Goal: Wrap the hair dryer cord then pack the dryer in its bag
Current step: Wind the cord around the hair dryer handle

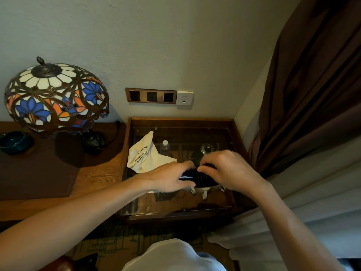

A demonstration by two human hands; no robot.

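Note:
A black hair dryer (pixel 197 178) is held just above the glass-topped side table (pixel 237 133), mostly covered by both hands. My left hand (pixel 168 178) grips its left end. My right hand (pixel 228 169) pinches dark cord (pixel 209 165) on top of the dryer's body, fingertips meeting my left hand's. A cream cloth bag (pixel 144 153) with black printed lettering lies crumpled on the glass, to the left of and behind the dryer. How much cord is wound I cannot make out.
A stained-glass lamp (pixel 56 96) and a dark bowl (pixel 13 141) stand on the wooden desk (pixel 97 177) at left. A wall socket strip (pixel 151 95) sits above the table. A brown curtain (pixel 312 85) hangs at right. Under the glass are a bottle (pixel 165 146) and a lidded pot (pixel 207 149).

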